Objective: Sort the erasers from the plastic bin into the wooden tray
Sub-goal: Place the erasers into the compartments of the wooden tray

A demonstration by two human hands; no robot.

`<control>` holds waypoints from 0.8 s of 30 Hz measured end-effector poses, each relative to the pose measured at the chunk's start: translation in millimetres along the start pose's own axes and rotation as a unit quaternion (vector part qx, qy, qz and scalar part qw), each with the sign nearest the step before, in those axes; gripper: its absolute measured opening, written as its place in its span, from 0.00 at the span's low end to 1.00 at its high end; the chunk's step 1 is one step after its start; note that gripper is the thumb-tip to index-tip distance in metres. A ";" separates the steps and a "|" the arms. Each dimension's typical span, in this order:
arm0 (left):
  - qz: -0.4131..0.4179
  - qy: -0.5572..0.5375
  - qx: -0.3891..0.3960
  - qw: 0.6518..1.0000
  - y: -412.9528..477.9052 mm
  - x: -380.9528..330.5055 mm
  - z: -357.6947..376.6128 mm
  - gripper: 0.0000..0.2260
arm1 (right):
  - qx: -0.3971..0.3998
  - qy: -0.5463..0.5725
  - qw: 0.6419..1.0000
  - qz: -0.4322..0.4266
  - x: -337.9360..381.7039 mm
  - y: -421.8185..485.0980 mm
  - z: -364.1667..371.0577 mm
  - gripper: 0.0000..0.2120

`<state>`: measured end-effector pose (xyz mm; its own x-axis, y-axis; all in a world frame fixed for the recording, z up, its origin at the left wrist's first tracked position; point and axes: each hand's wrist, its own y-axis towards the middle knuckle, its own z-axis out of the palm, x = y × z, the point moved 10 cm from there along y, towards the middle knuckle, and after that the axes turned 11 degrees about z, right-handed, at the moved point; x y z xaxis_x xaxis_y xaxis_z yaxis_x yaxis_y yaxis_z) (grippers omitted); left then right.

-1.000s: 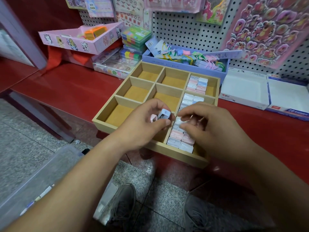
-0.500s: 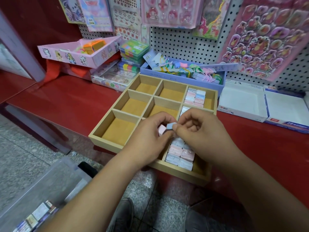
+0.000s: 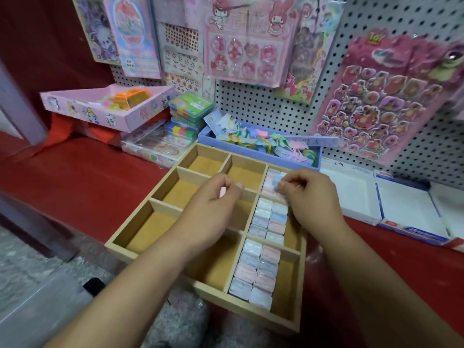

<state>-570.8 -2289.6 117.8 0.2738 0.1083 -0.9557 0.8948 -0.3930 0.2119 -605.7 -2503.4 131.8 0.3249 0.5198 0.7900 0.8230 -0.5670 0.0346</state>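
Head view: a half-hidden pink eraser (image 3: 223,192) is pinched by the left hand (image 3: 213,214); the right hand (image 3: 315,197)'s grip cannot be told.

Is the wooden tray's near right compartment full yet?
Not full. Two columns of pastel rectangular erasers fill the left of that wooden tray compartment; a bare tan strip remains beside them.

right hand (image 3: 312,197) moved to the far right compartment of the tray (image 3: 133,229).
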 end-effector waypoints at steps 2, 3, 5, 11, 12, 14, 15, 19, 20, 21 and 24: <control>-0.068 -0.034 0.017 0.997 10.0 10.1 8.5 0.08 | 0.004 -0.057 0.998 -0.006 0.0 23.9 8.3 0.09; -0.084 -0.049 0.025 0.995 14.8 11.9 12.2 0.06 | 0.002 -0.086 0.996 -0.013 0.6 34.3 12.0 0.10; -0.071 -0.061 0.031 0.995 24.0 10.3 14.6 0.05 | -0.006 -0.127 0.992 -0.021 1.7 49.2 17.2 0.09; -0.012 -0.053 0.066 0.996 31.0 25.2 26.0 0.09 | -0.026 -0.169 0.985 -0.026 1.3 62.0 28.0 0.05; -0.006 -0.043 0.081 0.996 31.0 28.0 28.9 0.09 | -0.028 -0.170 0.985 -0.030 1.4 62.9 27.8 0.05; 0.004 -0.042 0.083 0.996 30.9 30.1 29.4 0.07 | -0.028 -0.174 0.983 -0.043 3.2 64.5 28.2 0.05; 0.015 -0.041 0.073 0.996 31.5 29.0 27.2 0.07 | -0.025 -0.169 0.984 -0.046 3.3 65.6 28.8 0.04; 0.045 -0.054 0.010 0.997 33.7 23.8 15.0 0.06 | -0.008 -0.130 0.991 -0.044 2.6 65.0 29.9 0.05; 0.041 -0.063 -0.009 0.997 34.7 25.0 12.6 0.07 | -0.012 -0.108 0.993 -0.048 4.9 61.6 27.1 0.05; 0.035 -0.071 -0.023 0.997 35.9 26.6 11.6 0.07 | -0.012 -0.077 0.996 -0.053 8.6 56.0 24.3 0.05; 0.022 -0.105 -0.021 0.994 37.5 28.9 16.5 0.05 | 0.075 0.010 0.994 -0.082 26.7 24.3 30.5 0.04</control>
<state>-535.1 -2316.2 94.8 0.2378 -0.1027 -0.9659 0.8987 -0.3540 0.2589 -562.8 -2483.8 135.1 0.1729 0.5837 0.7933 0.9250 -0.3730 0.0728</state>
